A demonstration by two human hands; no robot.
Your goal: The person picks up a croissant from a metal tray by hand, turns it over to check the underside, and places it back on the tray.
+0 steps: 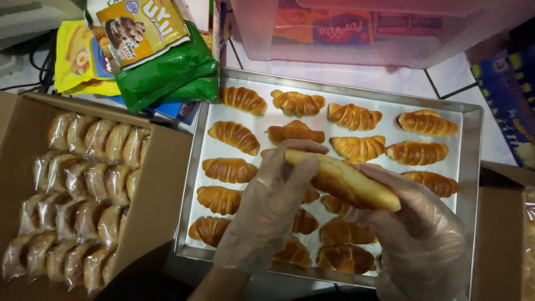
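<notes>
Two gloved hands hold one golden crescent bread roll [343, 181] above the metal baking tray [471, 145]; left hand [267, 209] fingers pinch its end, right hand [418, 223] cups beneath. Light, even pressure would avoid crushing.

One baking tray [471, 167], one cardboard box [161, 184], two gloved hands [334, 217].

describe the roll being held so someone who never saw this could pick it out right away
Start at the big metal baking tray lined with rows of browned, ridged rolls. Just above its middle, two gloved hands, the left hand and right hand, hold one bread roll between them. Unlike the others, it is lifted off the tray and shows a smooth, pale golden side.
</notes>
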